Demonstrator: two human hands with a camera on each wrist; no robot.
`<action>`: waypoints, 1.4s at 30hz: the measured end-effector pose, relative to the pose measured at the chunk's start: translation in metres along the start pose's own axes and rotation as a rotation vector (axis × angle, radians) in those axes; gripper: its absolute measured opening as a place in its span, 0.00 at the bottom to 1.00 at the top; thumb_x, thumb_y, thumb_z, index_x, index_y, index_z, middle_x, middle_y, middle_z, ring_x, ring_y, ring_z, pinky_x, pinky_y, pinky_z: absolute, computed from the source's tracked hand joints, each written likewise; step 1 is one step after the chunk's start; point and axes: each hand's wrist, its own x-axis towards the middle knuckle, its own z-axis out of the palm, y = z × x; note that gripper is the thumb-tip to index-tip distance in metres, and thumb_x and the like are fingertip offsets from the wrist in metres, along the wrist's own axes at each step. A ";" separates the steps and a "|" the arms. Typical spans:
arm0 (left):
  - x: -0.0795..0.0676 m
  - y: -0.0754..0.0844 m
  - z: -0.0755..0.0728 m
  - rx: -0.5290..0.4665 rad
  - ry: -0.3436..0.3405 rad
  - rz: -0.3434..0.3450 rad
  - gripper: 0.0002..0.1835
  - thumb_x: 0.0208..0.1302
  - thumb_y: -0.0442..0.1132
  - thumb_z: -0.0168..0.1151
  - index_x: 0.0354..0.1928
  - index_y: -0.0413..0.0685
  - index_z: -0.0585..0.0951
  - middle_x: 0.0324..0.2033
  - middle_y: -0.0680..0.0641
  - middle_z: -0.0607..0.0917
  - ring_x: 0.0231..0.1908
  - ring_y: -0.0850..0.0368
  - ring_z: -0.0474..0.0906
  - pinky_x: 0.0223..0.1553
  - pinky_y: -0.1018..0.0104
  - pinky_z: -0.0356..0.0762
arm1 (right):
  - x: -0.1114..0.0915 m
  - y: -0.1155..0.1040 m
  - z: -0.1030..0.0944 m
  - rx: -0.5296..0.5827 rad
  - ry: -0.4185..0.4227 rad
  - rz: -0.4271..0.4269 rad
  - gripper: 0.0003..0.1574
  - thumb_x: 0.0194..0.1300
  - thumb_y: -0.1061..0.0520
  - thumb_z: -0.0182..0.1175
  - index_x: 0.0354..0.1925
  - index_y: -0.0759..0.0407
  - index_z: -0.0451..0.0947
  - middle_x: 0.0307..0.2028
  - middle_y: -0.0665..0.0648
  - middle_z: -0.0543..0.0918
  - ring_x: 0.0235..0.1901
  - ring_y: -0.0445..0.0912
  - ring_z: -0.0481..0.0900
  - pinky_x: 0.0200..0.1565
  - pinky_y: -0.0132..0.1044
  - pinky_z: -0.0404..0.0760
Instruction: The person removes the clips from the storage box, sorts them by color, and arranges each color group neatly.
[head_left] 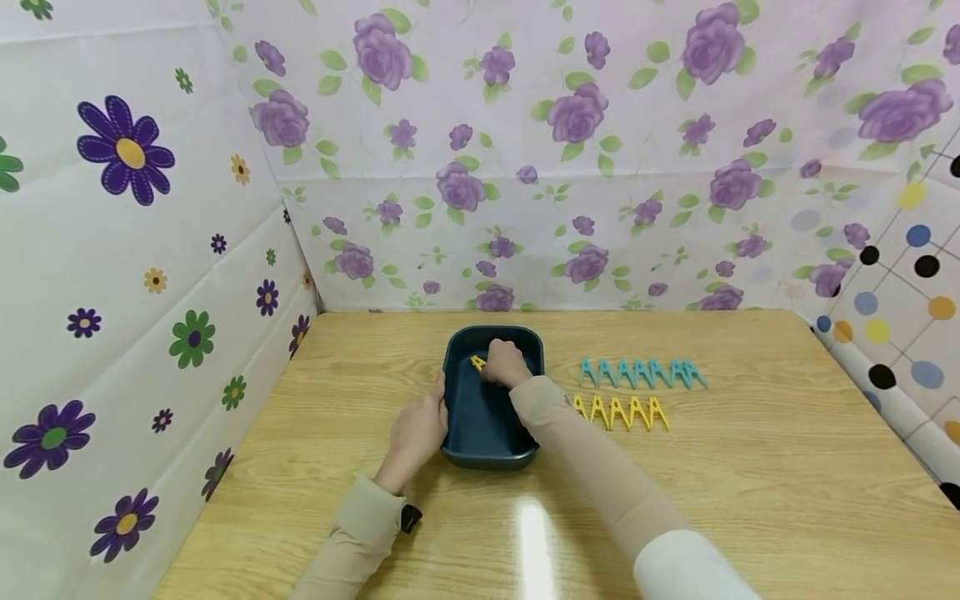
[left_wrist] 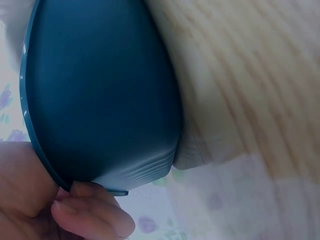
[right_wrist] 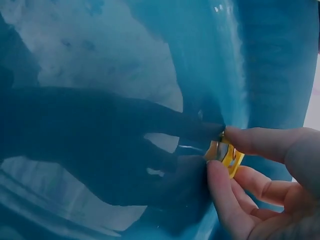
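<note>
A dark blue-green rectangular basin [head_left: 471, 421] sits on the wooden table. My left hand [head_left: 420, 423] holds its left side; in the left wrist view its fingers [left_wrist: 92, 212] pinch the rim of the basin [left_wrist: 100, 90]. Inside, toward the far end, my right hand [head_left: 505, 363] pinches a yellow clothespin [head_left: 477, 362]. The right wrist view shows this clothespin [right_wrist: 233, 161] between thumb and fingers, low against the basin floor, part of it covered by the fingertips. Right of the basin stands a row of yellow clothespins [head_left: 616, 412], partly behind my right sleeve.
Behind the yellow row lies a row of blue clothespins [head_left: 633, 372], some overlapping at its right end. The wooden table [head_left: 750, 467] meets flower-patterned cloth [head_left: 480, 233] at the back and left. A dotted cloth [head_left: 900, 333] hangs on the right.
</note>
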 end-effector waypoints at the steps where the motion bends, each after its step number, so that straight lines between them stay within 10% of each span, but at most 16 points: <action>1: 0.000 0.001 0.000 0.001 0.004 -0.002 0.29 0.73 0.38 0.49 0.74 0.49 0.60 0.11 0.51 0.68 0.10 0.59 0.60 0.12 0.68 0.56 | 0.000 0.000 -0.001 0.003 -0.002 0.005 0.07 0.59 0.61 0.66 0.28 0.61 0.77 0.21 0.59 0.78 0.17 0.48 0.77 0.20 0.37 0.76; 26: -0.008 0.007 0.008 0.176 0.120 0.039 0.30 0.71 0.38 0.54 0.72 0.48 0.62 0.08 0.52 0.64 0.08 0.61 0.56 0.10 0.71 0.49 | 0.001 0.009 0.004 0.009 0.056 -0.025 0.30 0.56 0.60 0.70 0.09 0.52 0.61 0.09 0.51 0.64 0.14 0.45 0.70 0.20 0.35 0.72; 42: -0.008 0.009 0.006 0.222 0.140 0.055 0.29 0.70 0.38 0.55 0.72 0.48 0.64 0.07 0.53 0.62 0.08 0.62 0.53 0.10 0.71 0.48 | -0.003 -0.006 0.002 -0.153 0.064 -0.002 0.06 0.57 0.61 0.67 0.29 0.58 0.78 0.28 0.59 0.78 0.25 0.51 0.75 0.25 0.41 0.73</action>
